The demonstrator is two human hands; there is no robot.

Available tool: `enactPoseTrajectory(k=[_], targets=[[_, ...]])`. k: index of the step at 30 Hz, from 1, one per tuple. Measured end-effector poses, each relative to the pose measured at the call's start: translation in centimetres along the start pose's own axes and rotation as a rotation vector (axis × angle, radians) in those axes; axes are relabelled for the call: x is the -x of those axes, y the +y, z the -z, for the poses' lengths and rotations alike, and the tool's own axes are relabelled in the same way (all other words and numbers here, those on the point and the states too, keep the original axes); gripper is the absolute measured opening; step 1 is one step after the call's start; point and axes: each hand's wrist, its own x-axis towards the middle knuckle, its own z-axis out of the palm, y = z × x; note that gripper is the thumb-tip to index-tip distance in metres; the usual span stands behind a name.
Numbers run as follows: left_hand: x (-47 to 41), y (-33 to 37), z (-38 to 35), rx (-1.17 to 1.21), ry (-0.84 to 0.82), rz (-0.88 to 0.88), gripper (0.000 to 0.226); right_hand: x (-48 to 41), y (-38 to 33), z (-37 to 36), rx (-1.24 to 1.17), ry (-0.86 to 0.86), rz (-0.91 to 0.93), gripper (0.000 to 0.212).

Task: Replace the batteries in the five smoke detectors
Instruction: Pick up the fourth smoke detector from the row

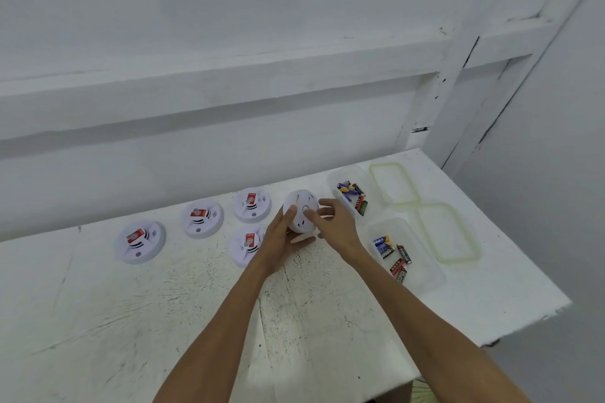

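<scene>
Gripping the fifth detector [301, 214] in both hands, we had it tipped up just clear of the tabletop [163, 321], apparently so that we could get at its battery door. Our left hand [283, 235] cradled it from the left and below, fingers curled under the lower rim and thumb laid on the face. Our right hand [335, 222] closed on it from the right, thumb pressing near a small round ring [306, 208] on the face, fingers wrapped behind the rim. Both grips were closed on the shell, one steadying and the other, we judged, ready to twist or pry.

Being a round disc, the fifth detector had no real long axis. It stood on edge with its broad plain face turned towards us and a little upward, and a thin slot [297, 198] on that face ran away towards the wall [229, 26]. Whether this face was front or back we could not tell.

Left of the fifth detector the four other detectors [252, 204] lay flat, red patches up, out of the way. Right of it sat two clear tubs of batteries [352, 196], the far tub [337, 175] just beside our right hand and the near tub [425, 278] closer to us, handy for the swap. Further right lay their lids [394, 183].
</scene>
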Motion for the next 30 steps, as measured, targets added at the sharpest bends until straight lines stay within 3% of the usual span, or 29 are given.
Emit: enactPoseTrajectory(k=[3,6,10,13,16,19,24,30], targets=[[0.2,-0.4,-0.3,0.007,0.009,0.009,0.052,0.0,0.1,-0.4,-0.010,0.042,-0.053,0.060],[0.4,-0.7,-0.7,-0.015,-0.006,-0.007,0.054,-0.1,0.1,-0.6,-0.006,0.087,-0.099,0.037],[0.5,-1.1,-0.7,0.002,0.017,-0.038,0.058,0.2,-0.2,-0.3,-0.075,0.018,-0.154,0.017],[0.6,-0.6,-0.9,0.017,0.026,-0.063,0.057,0.2,-0.6,-0.4,-0.114,-0.018,-0.158,0.030],[0.6,0.0,-0.9,0.052,0.050,-0.070,0.060,0.0,-0.9,-0.9,0.022,0.004,-0.060,0.050],[0.7,0.1,-0.8,0.052,0.061,-0.069,0.059,0.7,-1.7,-1.0,0.191,0.058,0.008,0.039],[0.9,-0.1,-0.1,0.031,0.058,-0.066,0.054,0.6,-1.2,-1.3,0.290,0.069,0.027,0.041],[1.1,-0.2,-0.4,0.051,0.085,-0.088,0.059,0.5,-1.9,-1.4,0.134,0.038,-0.007,0.050]])
